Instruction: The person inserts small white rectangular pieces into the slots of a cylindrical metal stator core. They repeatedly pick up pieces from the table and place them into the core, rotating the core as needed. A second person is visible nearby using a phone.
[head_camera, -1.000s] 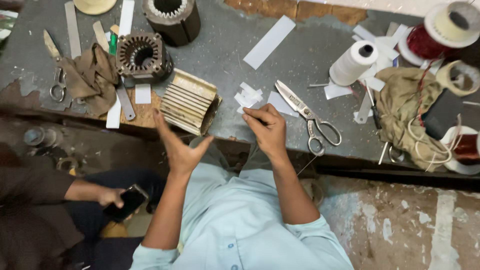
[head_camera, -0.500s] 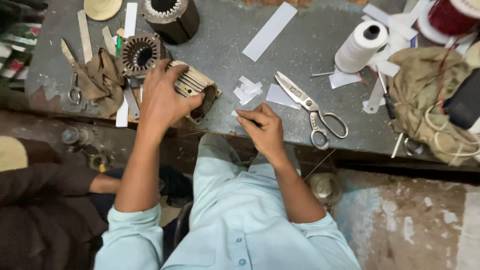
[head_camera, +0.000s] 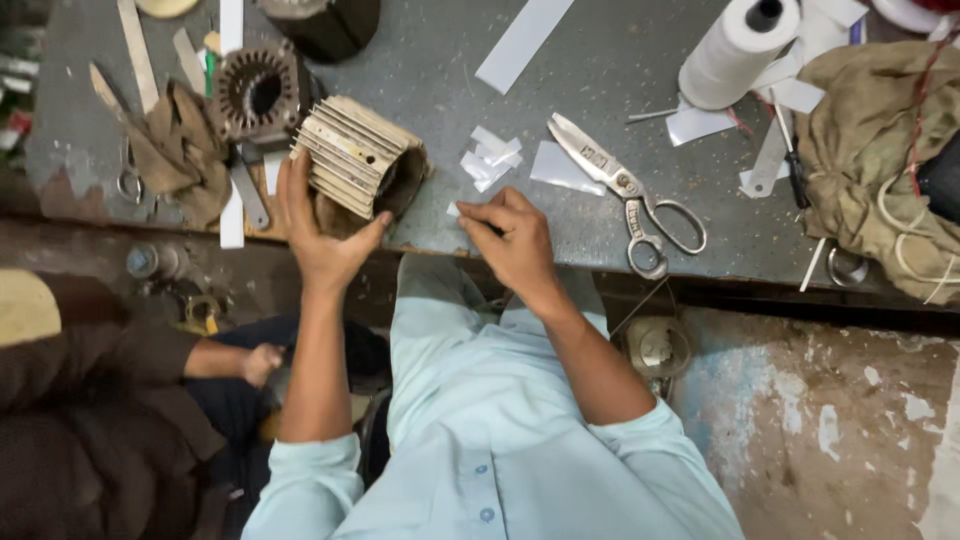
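My left hand (head_camera: 318, 232) grips a ribbed, cream-coloured motor housing (head_camera: 352, 155) and tilts it near the front edge of the grey workbench (head_camera: 590, 230). To its right my right hand (head_camera: 510, 240) is closed, pinching a small white paper piece (head_camera: 455, 210) against the bench. Loose white paper slips (head_camera: 492, 157) lie just beyond that hand. Large metal scissors (head_camera: 625, 195) rest open-bladed to the right of it.
A dark motor stator (head_camera: 255, 92) and a brown rag (head_camera: 180, 150) sit at the left. A white thread spool (head_camera: 735, 50) and a bundled cloth (head_camera: 880, 160) lie at the right. Another person in dark clothes (head_camera: 100, 400) sits low at the left.
My left hand has risen from below the bench edge, taken hold of the ribbed housing and tilted it towards me. The right hand has stayed at the bench edge.
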